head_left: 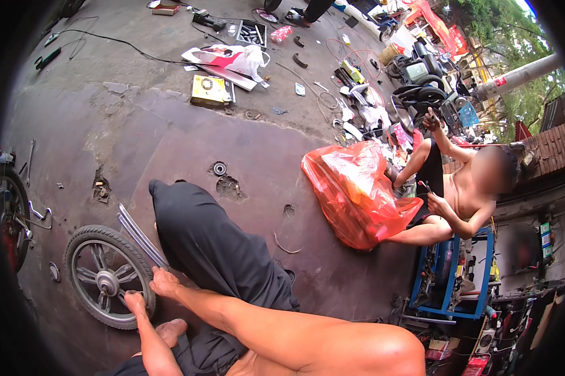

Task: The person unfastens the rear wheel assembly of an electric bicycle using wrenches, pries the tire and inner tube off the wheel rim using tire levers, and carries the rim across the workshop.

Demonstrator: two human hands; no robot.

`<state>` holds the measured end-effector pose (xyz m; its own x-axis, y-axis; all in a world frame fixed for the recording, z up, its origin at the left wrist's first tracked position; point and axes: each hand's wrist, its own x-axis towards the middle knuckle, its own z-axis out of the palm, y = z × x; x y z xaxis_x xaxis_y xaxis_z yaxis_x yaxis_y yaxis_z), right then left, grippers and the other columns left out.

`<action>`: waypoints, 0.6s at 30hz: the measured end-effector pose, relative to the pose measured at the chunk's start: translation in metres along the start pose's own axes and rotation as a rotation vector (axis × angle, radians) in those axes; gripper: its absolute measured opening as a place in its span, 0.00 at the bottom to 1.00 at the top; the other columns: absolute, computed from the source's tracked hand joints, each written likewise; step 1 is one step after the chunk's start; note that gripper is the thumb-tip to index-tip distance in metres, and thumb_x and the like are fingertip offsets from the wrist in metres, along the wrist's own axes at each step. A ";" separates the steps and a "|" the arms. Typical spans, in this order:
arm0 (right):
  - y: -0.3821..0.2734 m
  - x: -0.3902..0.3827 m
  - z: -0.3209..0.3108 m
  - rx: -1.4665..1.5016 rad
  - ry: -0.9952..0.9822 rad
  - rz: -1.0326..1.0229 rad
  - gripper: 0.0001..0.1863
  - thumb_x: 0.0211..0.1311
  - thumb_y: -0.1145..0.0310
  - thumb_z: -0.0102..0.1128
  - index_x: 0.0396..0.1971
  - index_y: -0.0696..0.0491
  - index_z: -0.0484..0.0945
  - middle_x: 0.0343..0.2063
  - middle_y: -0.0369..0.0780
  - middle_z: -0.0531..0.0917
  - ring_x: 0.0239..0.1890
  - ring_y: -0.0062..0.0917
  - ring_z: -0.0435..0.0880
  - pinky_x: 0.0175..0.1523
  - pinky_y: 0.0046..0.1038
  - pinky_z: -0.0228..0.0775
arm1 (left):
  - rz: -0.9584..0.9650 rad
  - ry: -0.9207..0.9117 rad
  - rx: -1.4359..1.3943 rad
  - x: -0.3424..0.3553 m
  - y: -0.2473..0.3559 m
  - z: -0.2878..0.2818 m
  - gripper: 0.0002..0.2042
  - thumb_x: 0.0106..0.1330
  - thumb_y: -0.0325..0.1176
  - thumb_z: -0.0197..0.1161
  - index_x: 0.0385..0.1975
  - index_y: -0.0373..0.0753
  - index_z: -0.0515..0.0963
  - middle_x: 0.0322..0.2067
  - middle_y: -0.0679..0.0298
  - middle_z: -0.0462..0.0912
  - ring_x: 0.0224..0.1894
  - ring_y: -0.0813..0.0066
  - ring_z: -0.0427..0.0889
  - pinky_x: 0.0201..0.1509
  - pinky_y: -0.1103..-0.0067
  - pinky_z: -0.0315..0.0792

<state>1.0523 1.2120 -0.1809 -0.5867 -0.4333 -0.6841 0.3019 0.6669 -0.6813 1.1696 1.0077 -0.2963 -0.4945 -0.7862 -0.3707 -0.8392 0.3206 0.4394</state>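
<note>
A spoked wheel with a grey rim and black tyre (74, 250) is tilted in front of me at the lower left, its hub facing me. My left hand (135, 302) is closed at the near right part of the rim and tyre. Just above it, my right hand (164, 282) grips the tyre's right edge with bent fingers. Whether either hand also holds a small tool is hidden. Long silvery curved strips (138, 237) run behind the wheel toward my right hand. My leg in dark cloth (213, 241) stretches out beside them.
A red plastic bag (357, 194) stands right of centre, beside a seated person (476, 182) holding a small tool. Farther back lie a yellow box (210, 89), a white bag (248, 61) and scattered parts. A round bearing-like ring (219, 168) lies near a floor hole. Another wheel (13, 213) is far left.
</note>
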 end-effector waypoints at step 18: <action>0.010 0.014 0.003 0.018 0.027 -0.048 0.18 0.53 0.68 0.52 0.44 0.59 0.70 0.44 0.54 0.74 0.49 0.47 0.75 0.53 0.42 0.66 | -0.098 -0.126 -0.099 -0.003 0.032 0.012 0.13 0.59 0.37 0.58 0.29 0.30 0.73 0.17 0.58 0.74 0.09 0.69 0.67 0.10 0.73 0.62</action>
<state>1.0493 1.2109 -0.1975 -0.6205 -0.4479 -0.6437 0.2861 0.6349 -0.7177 1.1415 1.0268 -0.2914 -0.4412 -0.7368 -0.5123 -0.8612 0.1872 0.4725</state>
